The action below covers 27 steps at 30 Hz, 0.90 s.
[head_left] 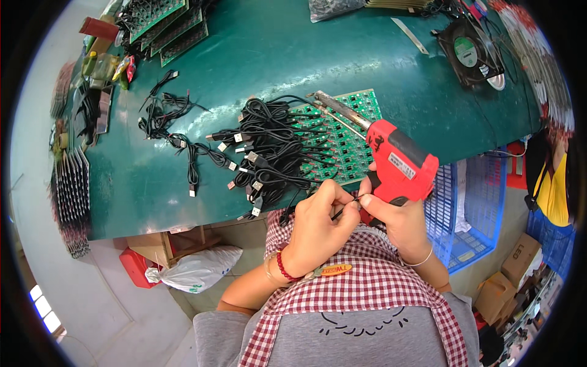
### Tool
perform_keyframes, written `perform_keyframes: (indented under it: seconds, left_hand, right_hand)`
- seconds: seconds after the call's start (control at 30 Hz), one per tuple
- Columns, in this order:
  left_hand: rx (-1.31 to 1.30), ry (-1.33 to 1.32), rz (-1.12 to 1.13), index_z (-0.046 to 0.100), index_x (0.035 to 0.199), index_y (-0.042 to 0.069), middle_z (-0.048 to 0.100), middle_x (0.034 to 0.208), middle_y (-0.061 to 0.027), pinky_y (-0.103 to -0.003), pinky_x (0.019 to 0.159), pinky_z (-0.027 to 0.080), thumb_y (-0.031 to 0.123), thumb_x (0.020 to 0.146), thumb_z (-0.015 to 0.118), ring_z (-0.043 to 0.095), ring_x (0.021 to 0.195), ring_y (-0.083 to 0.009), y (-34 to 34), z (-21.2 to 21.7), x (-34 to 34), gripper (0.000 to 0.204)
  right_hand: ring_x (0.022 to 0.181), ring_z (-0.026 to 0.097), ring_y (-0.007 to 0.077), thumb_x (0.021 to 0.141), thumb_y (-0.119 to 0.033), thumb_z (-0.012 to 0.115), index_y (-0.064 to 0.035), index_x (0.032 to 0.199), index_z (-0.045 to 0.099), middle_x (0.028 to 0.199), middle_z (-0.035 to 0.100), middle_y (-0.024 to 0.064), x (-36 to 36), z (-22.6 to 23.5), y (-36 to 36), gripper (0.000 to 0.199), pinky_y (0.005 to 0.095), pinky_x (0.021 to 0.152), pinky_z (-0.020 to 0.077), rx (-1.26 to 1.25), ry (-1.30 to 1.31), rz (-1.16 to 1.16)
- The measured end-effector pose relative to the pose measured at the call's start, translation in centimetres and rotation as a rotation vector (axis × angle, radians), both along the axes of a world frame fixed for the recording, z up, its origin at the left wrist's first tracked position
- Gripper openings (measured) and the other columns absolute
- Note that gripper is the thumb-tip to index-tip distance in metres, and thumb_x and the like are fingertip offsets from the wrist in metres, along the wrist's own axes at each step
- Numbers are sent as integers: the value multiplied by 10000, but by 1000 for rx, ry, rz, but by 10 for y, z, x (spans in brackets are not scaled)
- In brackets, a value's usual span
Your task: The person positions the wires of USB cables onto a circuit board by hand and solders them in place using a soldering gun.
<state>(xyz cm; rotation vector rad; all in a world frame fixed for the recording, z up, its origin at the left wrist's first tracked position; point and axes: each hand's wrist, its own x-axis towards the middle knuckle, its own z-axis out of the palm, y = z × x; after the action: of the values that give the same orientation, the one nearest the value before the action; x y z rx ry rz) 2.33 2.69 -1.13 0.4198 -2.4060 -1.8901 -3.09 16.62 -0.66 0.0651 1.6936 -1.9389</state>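
Observation:
My right hand (397, 221) is wrapped round a red soldering gun (397, 159) with a dark grip panel. Its metal barrel and thin feed tube point up and left over a green circuit board panel (358, 144). My left hand (324, 220) pinches a thin black cable (337, 214) close to the front edge of the table. The right thumb and fingertip meet the cable's end as well. A pile of coiled black USB cables (269, 159) lies to the left, with several cable ends resting on the board's pads. The exact wire tips between my fingers are hidden.
Loose USB cables (177, 107) are on the green table (244, 61) further left. Stacked circuit boards (177, 30) stand at the back left, a black fan (468, 52) at the back right. A blue plastic crate (468, 244) sits beyond the table's right front edge.

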Motion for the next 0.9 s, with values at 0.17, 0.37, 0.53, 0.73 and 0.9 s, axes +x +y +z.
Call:
perform_keyframes:
  seconds: [0.17, 0.37, 0.53, 0.73, 0.9]
  left_hand:
    - [25, 96, 61, 495, 777, 3, 529, 603, 15, -195, 434, 300, -30, 787, 618, 403, 499, 0, 5, -7, 6, 129]
    - [68, -17, 24, 514, 781, 7, 540, 616, -13, -195, 442, 331, -17, 816, 600, 444, 520, -2, 4, -9, 3, 96]
    - [-478, 78, 21, 555, 764, 44, 589, 851, -49, -248, 436, 395, 5, 758, 643, 510, 483, -82, -7, -20, -4, 97]
    - [-823, 88, 4, 523, 719, 58, 565, 1150, -39, -313, 435, 440, 39, 705, 639, 553, 486, -195, -10, -24, -12, 118]
    - [-836, 73, -3, 510, 718, 56, 561, 1154, -42, -320, 432, 440, 38, 705, 637, 554, 484, -201, -10, -26, -14, 129]
  right_hand:
    - [808, 576, 90, 779, 34, 634, -2, 1146, 507, 873, 611, 26, -4, 2, 1, 389, 247, 707, 477, -118, -120, 15]
    - [781, 569, 69, 830, -28, 634, -21, 992, 590, 862, 603, 4, 12, -7, 4, 168, 244, 667, 476, 137, 136, 51]
    - [769, 571, 78, 848, -61, 647, -23, 949, 606, 843, 606, 2, 13, -15, 14, 116, 244, 669, 474, 161, 164, -63]
    - [592, 499, 124, 878, -126, 609, 33, 1162, 488, 700, 534, 57, 38, -30, 78, 347, 265, 569, 434, 257, 227, -95]
    - [549, 472, 133, 876, -179, 615, 35, 1101, 487, 650, 507, 54, 63, -37, 112, 336, 277, 517, 409, 236, 248, -11]
